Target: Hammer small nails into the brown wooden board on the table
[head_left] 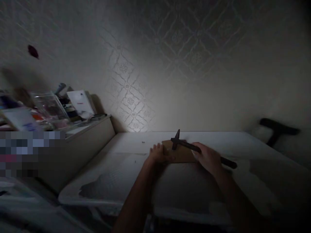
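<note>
1. Right hand (207,157): grip closed around the handle of a hammer (191,146). We note the handle's butt sticking out past the hand, to the right.
2. Hammer: its head is over the left part of a brown board (183,157), one tapered end pointing far, the other near. We cannot tell whether the head touches the board.
3. Board: on the tabletop (121,168), in front of us, between the two hands. Faint marks show on its left part, too small for us to read.
4. Left hand (159,154): at the board's left end, thumb over the board, the other fingers pointing far. We cannot tell whether this grip pinches the board or only rests there.
5. Tabletop, left of the left hand: two small dark bits, one farther (143,142), one nearer (135,161); we cannot identify them.
6. Far left: a cabinet (89,149) bearing a white box (79,102), a clear case (48,103) and a blurred pale tube (21,119).
7. Right, beyond the tabletop's side: a dark T-shaped object (279,127).
8. Far side: patterned wall (206,81). Light is dim.
</note>
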Demonstrator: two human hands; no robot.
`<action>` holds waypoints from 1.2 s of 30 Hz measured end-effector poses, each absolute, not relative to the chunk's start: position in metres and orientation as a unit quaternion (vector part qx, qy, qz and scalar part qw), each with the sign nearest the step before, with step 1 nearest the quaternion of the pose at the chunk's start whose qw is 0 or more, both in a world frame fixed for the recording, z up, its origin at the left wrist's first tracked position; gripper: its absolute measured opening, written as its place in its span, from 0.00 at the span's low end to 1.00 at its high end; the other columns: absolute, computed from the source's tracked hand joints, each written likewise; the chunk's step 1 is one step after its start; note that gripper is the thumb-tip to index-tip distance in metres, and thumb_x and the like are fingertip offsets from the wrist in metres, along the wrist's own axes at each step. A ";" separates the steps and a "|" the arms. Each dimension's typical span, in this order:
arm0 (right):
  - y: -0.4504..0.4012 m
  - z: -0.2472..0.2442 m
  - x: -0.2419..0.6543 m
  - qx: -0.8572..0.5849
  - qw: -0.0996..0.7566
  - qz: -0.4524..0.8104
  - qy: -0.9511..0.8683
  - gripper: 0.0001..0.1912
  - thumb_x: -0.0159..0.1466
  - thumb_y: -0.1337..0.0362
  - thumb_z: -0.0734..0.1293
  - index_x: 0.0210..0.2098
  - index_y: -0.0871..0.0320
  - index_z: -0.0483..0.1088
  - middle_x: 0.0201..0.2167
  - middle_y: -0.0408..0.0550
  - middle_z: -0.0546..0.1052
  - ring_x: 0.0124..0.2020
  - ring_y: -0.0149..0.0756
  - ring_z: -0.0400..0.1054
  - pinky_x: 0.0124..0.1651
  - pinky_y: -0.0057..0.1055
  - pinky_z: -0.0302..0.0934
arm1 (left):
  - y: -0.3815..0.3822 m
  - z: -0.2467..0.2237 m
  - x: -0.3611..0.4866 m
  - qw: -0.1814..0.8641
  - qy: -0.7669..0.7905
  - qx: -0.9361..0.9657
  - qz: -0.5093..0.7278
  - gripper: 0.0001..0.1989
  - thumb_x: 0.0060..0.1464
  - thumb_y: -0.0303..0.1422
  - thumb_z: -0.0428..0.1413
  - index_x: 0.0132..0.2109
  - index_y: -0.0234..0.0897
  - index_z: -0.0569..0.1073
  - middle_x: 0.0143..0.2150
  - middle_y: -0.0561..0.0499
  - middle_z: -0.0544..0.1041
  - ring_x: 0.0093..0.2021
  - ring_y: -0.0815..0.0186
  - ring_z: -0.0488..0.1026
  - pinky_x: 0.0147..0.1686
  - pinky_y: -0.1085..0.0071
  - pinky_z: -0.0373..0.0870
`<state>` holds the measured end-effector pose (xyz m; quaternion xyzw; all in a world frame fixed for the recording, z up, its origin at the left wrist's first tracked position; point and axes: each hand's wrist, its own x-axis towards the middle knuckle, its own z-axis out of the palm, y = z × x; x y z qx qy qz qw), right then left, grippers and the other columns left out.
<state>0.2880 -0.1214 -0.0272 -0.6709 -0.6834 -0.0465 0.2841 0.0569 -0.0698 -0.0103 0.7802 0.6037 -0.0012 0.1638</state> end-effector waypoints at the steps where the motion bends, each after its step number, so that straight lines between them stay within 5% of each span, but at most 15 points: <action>1: -0.122 -0.027 0.288 -0.674 0.280 -0.046 -0.682 0.17 0.61 0.64 0.61 0.49 0.49 0.66 0.41 0.44 0.76 0.40 0.40 0.70 0.37 0.31 0.58 | -0.070 -0.010 0.057 0.166 0.605 0.779 0.000 0.55 0.39 0.63 0.49 0.65 0.34 0.44 0.68 0.37 0.39 0.67 0.47 0.35 0.62 0.52 0.39; 36: -0.121 -0.028 0.287 -0.687 0.267 -0.032 -0.675 0.17 0.61 0.63 0.61 0.50 0.50 0.67 0.40 0.45 0.77 0.38 0.40 0.71 0.35 0.30 0.58 | -0.070 -0.010 0.058 0.157 0.602 0.783 -0.002 0.52 0.42 0.61 0.50 0.65 0.32 0.45 0.68 0.36 0.40 0.67 0.46 0.36 0.62 0.50 0.40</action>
